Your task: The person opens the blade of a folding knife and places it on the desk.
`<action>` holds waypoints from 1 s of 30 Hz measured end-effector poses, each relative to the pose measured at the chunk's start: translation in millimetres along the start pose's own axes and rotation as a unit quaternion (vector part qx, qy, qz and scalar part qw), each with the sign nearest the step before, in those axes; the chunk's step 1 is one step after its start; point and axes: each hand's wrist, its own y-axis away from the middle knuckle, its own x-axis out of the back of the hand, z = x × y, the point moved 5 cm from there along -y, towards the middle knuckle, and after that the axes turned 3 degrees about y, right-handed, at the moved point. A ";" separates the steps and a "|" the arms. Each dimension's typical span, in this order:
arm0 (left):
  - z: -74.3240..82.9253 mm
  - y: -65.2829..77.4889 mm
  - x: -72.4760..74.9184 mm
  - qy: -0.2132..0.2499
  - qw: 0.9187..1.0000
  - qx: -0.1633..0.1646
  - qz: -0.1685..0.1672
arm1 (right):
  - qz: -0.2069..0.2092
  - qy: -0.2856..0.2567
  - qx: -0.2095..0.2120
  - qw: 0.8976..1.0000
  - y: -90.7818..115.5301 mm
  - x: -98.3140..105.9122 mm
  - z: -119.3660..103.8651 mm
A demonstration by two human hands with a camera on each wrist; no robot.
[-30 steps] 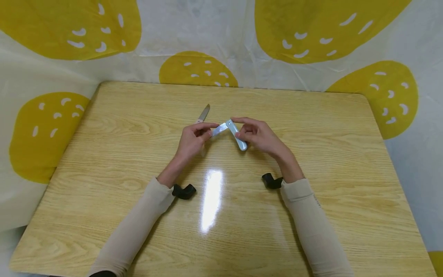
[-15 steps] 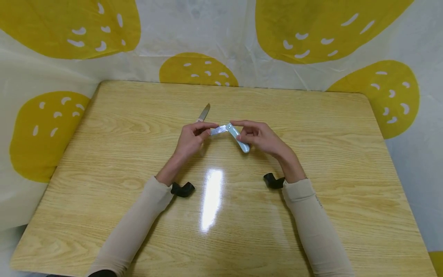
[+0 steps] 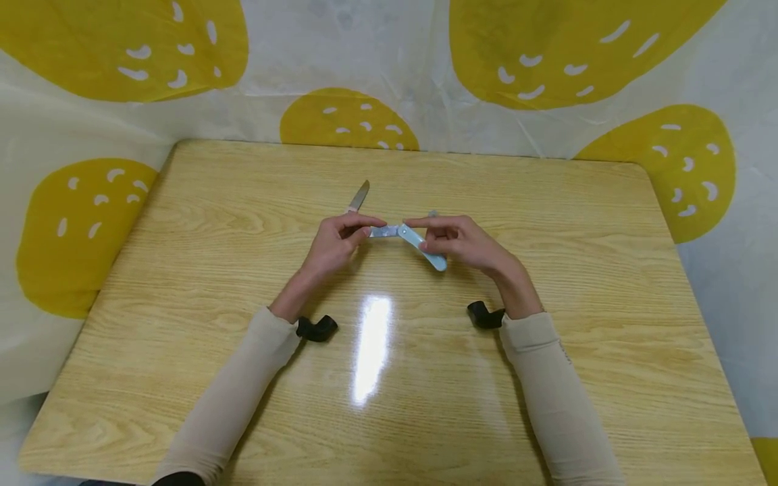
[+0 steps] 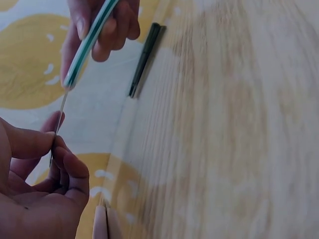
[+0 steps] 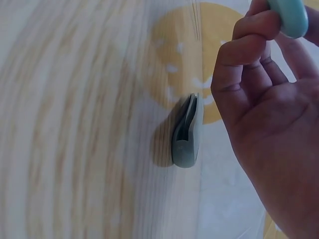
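Both hands hold a light blue folding knife (image 3: 425, 248) above the middle of the table, its blade partly swung out at a wide angle. My left hand (image 3: 336, 244) pinches the blade (image 3: 384, 231) between thumb and fingers. The handle is gripped by my right hand (image 3: 471, 244), whose index finger reaches along to the pivot. In the left wrist view the handle (image 4: 89, 45) is seen edge-on, with a thin stretch of blade (image 4: 63, 104) between the hands. The blade's tip is hidden by the left fingers.
Just beyond the left hand lies a second knife (image 3: 360, 196) with its blade out and a pinkish handle (image 4: 101, 224), mostly hidden in the head view. A folded grey-green knife (image 5: 187, 137) rests behind the right hand. The wooden table (image 3: 577, 270) backs onto a patterned cloth (image 3: 346, 54).
My right hand has turned and shifted slightly right and nearer, swinging the handle outward. The knife's angle is wider now. The folded knife behind the right hand has come into sight.
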 end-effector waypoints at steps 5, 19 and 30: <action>0.9 -0.1 1.2 0.001 1.000 -0.004 -0.013 | -0.007 0.000 0.001 1.000 1.3 -0.9 0.1; -0.7 -2.4 1.2 0.024 1.000 -0.004 -0.009 | -0.023 0.005 -0.021 1.000 3.2 0.3 5.0; 1.2 -4.1 0.9 0.023 1.000 -0.008 0.009 | -0.032 -0.005 -0.012 0.999 3.3 -4.0 4.4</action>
